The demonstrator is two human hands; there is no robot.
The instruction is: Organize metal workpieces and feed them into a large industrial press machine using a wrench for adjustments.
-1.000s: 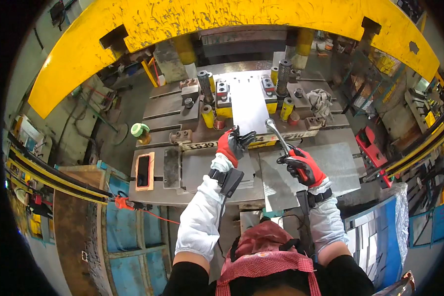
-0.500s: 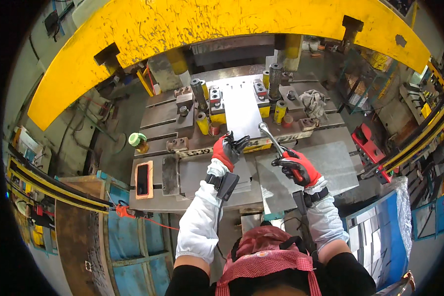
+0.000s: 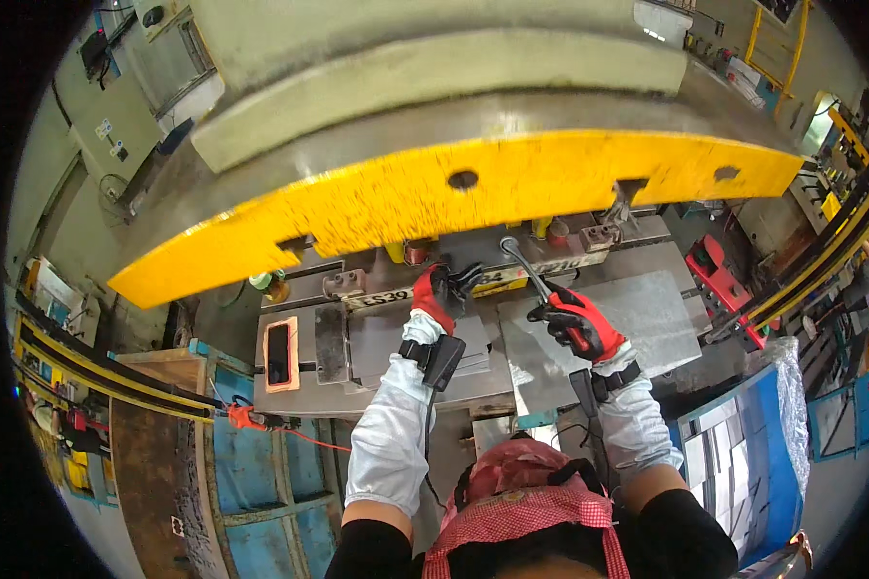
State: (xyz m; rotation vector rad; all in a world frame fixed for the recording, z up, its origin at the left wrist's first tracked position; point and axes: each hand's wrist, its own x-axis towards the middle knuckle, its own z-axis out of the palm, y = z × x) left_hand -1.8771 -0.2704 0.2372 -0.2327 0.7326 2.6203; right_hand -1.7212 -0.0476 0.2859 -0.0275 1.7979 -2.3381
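My right hand [image 3: 579, 323], in a red and black glove, is closed around the red-handled end of a metal rod tool [image 3: 529, 265] with a round head. The rod points forward and left, its head near the front edge of the die base [image 3: 550, 263]. My left hand [image 3: 444, 292], gloved alike, is held up in front of that edge with fingers stretched out and nothing in them. The yellow-faced press ram [image 3: 473, 188] spans the view ahead and hides most of the die and whatever lies in it.
Flat metal sheets [image 3: 367, 333] lie beside my left forearm, and a large grey sheet [image 3: 637, 309] lies at right. A dark phone-like slab in an orange frame [image 3: 266, 372] rests on the left. A red metal stand [image 3: 724, 285] is at right, blue-lined sheets [image 3: 777, 454] lower right.
The press ram has come down and now covers the die posts and the bright sheet between them. My hands and the rod tool have hardly moved.
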